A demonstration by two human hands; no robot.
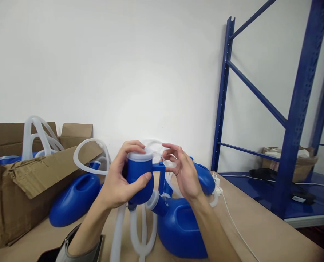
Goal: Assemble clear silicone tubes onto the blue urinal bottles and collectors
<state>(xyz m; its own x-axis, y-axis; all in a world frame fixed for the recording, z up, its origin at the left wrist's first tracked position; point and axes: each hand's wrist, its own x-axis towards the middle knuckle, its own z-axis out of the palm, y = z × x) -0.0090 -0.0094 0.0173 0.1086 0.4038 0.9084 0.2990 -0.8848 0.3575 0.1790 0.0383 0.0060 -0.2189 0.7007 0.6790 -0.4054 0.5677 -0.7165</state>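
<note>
My left hand point(123, 174) is wrapped round a blue plastic cup point(140, 176) with a white rim and a side handle. The cup is upright, and a translucent hose point(133, 225) hangs from its underside. To the right of the handle, my right hand point(182, 169) is raised with its fingers curved and apart; I see nothing in its grasp. Below and between the hands, a blue plastic bottle point(175, 225) with a white-rimmed neck rests on the table. My right forearm covers part of it.
At left stands an open cardboard box point(17, 203) with hoses and blue parts inside. Beside it lies another blue bottle point(74, 200); a third blue bottle point(204, 178) is behind my right hand. A white cable point(235, 225) crosses the table near a blue metal rack point(290, 145).
</note>
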